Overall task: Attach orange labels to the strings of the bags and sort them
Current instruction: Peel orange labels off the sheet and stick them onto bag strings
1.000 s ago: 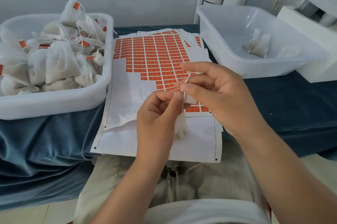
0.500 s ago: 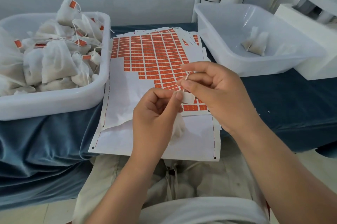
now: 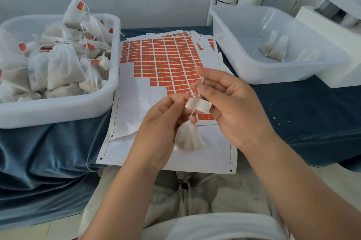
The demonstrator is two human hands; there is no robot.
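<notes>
A small white bag [image 3: 189, 138] hangs by its string [image 3: 197, 101] between my two hands over the label sheet [image 3: 168, 60]. My left hand [image 3: 162, 128] pinches the string just above the bag. My right hand [image 3: 232, 107] pinches the string higher up and holds a label [image 3: 198, 104] that shows its white back, folded around the string. The sheet carries rows of orange labels, and its lower part is bare white backing.
A white bin [image 3: 58, 111] at the left is heaped with labelled bags [image 3: 58, 64]. Another white bin [image 3: 254, 75] at the right holds two or three bags [image 3: 275, 48]. A white machine [image 3: 332, 21] stands at far right. Blue cloth [image 3: 302, 114] covers the table.
The bag has swung out from behind my left hand and now hangs in plain sight. The label's white back has turned into view at my right fingers.
</notes>
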